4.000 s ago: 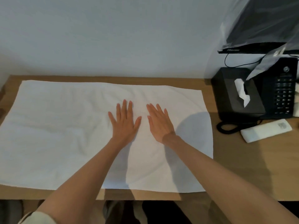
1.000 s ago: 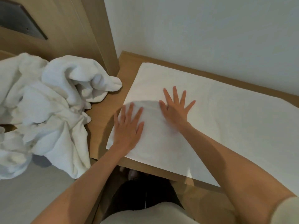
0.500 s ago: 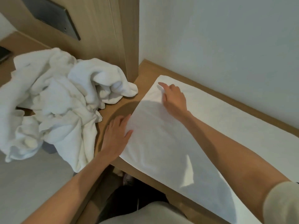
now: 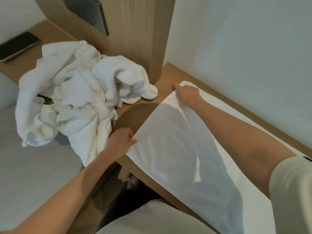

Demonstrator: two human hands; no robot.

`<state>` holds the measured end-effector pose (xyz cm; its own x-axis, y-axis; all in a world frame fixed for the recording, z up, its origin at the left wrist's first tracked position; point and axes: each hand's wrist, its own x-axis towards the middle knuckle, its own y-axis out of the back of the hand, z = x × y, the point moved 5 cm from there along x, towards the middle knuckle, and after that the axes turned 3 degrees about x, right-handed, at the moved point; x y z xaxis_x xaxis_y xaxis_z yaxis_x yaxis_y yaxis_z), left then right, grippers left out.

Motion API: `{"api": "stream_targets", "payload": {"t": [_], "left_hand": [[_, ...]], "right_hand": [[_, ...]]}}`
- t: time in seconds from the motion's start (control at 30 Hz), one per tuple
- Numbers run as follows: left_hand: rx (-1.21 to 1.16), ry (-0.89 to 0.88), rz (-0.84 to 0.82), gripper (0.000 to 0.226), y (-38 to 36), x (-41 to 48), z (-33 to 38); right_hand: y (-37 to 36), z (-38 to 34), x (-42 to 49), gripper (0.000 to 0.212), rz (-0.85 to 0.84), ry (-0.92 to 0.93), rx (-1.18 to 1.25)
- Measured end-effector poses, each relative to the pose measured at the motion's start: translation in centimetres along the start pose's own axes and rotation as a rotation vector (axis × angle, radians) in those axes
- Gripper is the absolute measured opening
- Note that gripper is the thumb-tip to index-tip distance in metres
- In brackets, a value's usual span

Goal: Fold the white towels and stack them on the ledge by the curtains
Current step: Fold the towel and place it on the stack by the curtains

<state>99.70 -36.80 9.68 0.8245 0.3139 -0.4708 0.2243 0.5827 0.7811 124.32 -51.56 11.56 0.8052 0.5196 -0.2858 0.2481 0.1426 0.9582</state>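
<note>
both hands have gone from lying flat to pinching the towel's end corners.

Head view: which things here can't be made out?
All in the head view:
Flat towel: right end cut off by the frame edge and covered by the right arm.
Left hand, right hand: most fingers hidden under the corners they pinch.
Crumpled pile: towel count hidden by overlapping folds.
Dark slab, top left: blurred, cut by the edge.
</note>
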Motion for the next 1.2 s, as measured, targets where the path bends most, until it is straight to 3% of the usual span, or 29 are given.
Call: {"api": "stream_targets", "payload": {"t": [0.23, 0.43, 0.6, 0.7, 0.83, 0.93, 1.2], "left_hand": [[-0.11, -0.013, 0.094, 0.009, 2.2, 0.4, -0.5], [-0.078, -0.099, 0.287, 0.007, 7.3, 0.6, 0.3], [-0.219, -0.241, 0.314, 0.008, 9.3, -0.8, 2.3], [-0.346, -0.323, 0.278, 0.008, 9.1, -1.7, 4.2], [-0.418, -0.33, 0.087, 0.008, 7.4, -2.5, 7.0], [-0.425, -0.405, 0.069, 0.007, 6.2, -4.1, 9.3], [-0.366, -0.508, -0.006, 0.006, 1.2, -9.5, 16.5]], "right_hand": [[1.8, 0.3, -0.5, 0.02, 0.208, 0.06, 0.149], [4.7, -0.7, 0.6, 0.021, 0.312, -0.068, 0.385], [6.0, -0.6, -0.4, 0.03, 0.409, -0.235, 0.598], [6.4, 0.7, -2.0, 0.02, 0.488, -0.271, 0.665], [6.3, 4.0, -5.1, 0.017, 0.568, -0.362, 0.795], [6.1, 6.6, -7.7, 0.017, 0.59, -0.391, 0.949], [5.5, 15.2, -16.3, 0.019, 0.658, -0.431, 0.935]]}}
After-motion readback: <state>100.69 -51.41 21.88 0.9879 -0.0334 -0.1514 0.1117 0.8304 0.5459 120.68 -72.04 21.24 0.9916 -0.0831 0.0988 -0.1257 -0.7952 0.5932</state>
